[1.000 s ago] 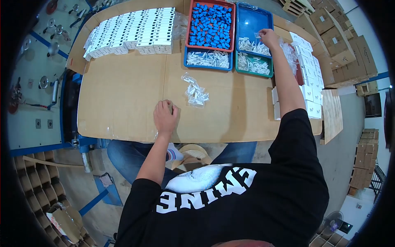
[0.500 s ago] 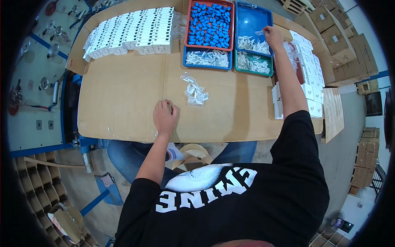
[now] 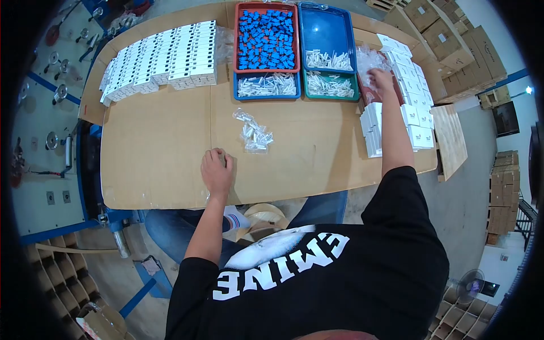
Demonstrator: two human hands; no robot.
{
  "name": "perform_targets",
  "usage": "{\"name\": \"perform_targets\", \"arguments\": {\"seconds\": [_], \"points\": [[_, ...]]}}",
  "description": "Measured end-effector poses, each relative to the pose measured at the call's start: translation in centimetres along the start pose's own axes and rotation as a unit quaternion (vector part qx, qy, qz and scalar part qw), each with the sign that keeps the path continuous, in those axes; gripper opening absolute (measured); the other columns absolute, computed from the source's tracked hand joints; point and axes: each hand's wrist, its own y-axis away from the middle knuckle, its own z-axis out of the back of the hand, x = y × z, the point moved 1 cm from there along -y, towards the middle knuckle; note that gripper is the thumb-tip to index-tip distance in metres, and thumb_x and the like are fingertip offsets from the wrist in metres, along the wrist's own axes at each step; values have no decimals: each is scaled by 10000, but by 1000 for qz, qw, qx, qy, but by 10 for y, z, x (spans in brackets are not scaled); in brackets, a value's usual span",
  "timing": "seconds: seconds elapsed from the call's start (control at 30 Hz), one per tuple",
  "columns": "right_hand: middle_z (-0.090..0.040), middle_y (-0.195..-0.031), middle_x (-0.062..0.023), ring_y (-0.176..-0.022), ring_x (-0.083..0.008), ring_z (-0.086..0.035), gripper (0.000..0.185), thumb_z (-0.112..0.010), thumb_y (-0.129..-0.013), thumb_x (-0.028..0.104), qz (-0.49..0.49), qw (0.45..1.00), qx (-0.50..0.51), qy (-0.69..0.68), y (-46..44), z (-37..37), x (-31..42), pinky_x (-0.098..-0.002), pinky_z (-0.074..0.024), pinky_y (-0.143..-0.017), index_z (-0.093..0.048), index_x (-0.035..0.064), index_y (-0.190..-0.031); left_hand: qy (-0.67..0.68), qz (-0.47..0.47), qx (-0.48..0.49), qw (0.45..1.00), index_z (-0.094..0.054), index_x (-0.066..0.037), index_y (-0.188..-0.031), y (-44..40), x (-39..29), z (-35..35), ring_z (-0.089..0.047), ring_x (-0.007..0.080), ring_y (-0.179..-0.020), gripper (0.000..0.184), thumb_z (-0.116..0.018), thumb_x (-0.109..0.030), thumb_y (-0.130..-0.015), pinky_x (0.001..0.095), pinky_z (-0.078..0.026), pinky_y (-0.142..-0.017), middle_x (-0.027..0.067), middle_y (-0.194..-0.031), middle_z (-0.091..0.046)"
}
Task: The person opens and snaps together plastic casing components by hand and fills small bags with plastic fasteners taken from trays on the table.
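- The red tray (image 3: 296, 39) at the far side of the table (image 3: 153, 153) holds a broad layer of small blue pieces (image 3: 266, 39).
- Just below it, a smaller blue tray (image 3: 266, 98) contains slim white pieces (image 3: 266, 85), lying in all directions.
- The large blue tray (image 3: 327, 31) right of the red one has slim white pieces gathered along its near end, with its blue floor bare beyond them.
- A green tray (image 3: 331, 98) sits at that near end, also filled with slim white pieces.
- Clear plastic bags (image 3: 369, 59) lie heaped in a dark red tray (image 3: 369, 98), beside stacked white boxes (image 3: 416, 93).
- The right hand (image 3: 382, 82) is over this dark red tray at the bags, fingers bent; whether they pinch a bag cannot be told.
- The left hand (image 3: 216, 173) rests on the table, fingers curled loosely inward; its palm is hidden, so any grip cannot be told.
- Small clear packets of white pieces (image 3: 254, 135) lie in a cluster right of the left hand, apart from it.
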Motion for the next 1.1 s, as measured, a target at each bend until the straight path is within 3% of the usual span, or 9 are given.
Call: {"name": "perform_targets", "arguments": {"seconds": [0.07, 0.1, 0.2, 0.33, 0.5, 0.67, 0.8, 0.93, 1.1], "points": [[-715, -908, -97, -721, -156, -676, 369, -676, -905, 113, 98, 945, -201, -240, 13, 13, 9, -282, -520, -575, -637, -32, -1242, -5, 9, 4, 1000, -611, -74, -1003, 0, -2, 1, -601, 306, -934, 202, -677, -221, -880, 441, -488, -806, 103, -958, -588], [-715, -908, -97, -721, -156, -676, 369, -676, -905, 113, 97, 945, -201, -239, 20, 15, 11, -282, -520, -575, -637, -32, -1242, -5, 10, 5, 1000, -611, -74, -1003, 1, -2, 1, -601, 306, -934, 202, -677, -221, -880, 441, -488, -806, 103, -958, -588], [-735, -1021, -97, -826, -177, -707, 438, -635, -929, 100, 80, 971, -157, -164, 43, -4, 26, -290, -549, -644, -572, -35, -1341, -15, 26, 18, 999, -611, -70, -1002, -1, 1, 0, -608, 311, -933, 209, -679, -221, -875, 439, -490, -808, 107, -960, -598], [-744, -1048, -64, -852, -123, -685, 262, -584, -986, 123, 177, 984, -6, 0, 82, -99, -2, -277, -529, -643, -672, 64, -1227, 7, 18, 10, 1000, -609, -65, -996, 1, 4, 2, -619, 322, -936, 215, -684, -219, -866, 444, -495, -817, 116, -965, -615], [-736, -1030, -93, -905, -211, -710, 217, -672, -897, 69, 314, 931, 143, 115, 199, -250, -25, -323, -567, -797, -709, 20, -1105, -2, 20, 5, 1000, -606, -64, -1001, -1, 1, 2, -621, 323, -939, 224, -684, -222, -862, 452, -498, -827, 118, -966, -616], [-695, -1097, -100, -962, -288, -700, 258, -698, -832, 16, 476, 860, 114, 146, 235, -317, -20, -341, -572, -827, -706, 23, -1090, 2, 14, 5, 1000, -602, -69, -1017, 1, 3, 1, -619, 316, -939, 231, -678, -226, -866, 447, -499, -833, 115, -968, -612], [-712, -1052, -79, -929, -243, -705, 225, -692, -853, 8, 438, 886, 103, 113, 220, -334, -34, -334, -568, -816, -699, 21, -1078, 9, 19, 4, 1000, -604, -70, -1013, 1, 4, 2, -618, 315, -942, 224, -676, -224, -867, 446, -498, -839, 114, -968, -611], [-710, -942, -50, -868, -151, -677, 143, -682, -911, 30, 252, 954, 115, -114, 215, -329, -44, -299, -550, -774, -704, 19, -1051, 11, 21, 7, 1000, -605, -72, -1008, 2, 2, 3, -617, 314, -944, 223, -683, -221, -862, 445, -495, -840, 115, -965, -609], [-692, -995, -35, -867, -108, -623, 172, -660, -970, 118, 43, 916, 169, -363, 215, -306, -54, -275, -511, -795, -689, 42, -1121, 12, 21, 8, 1000, -604, -72, -1007, 1, 2, 3, -617, 314, -945, 225, -689, -215, -855, 445, -493, -834, 115, -964, -608]]}}
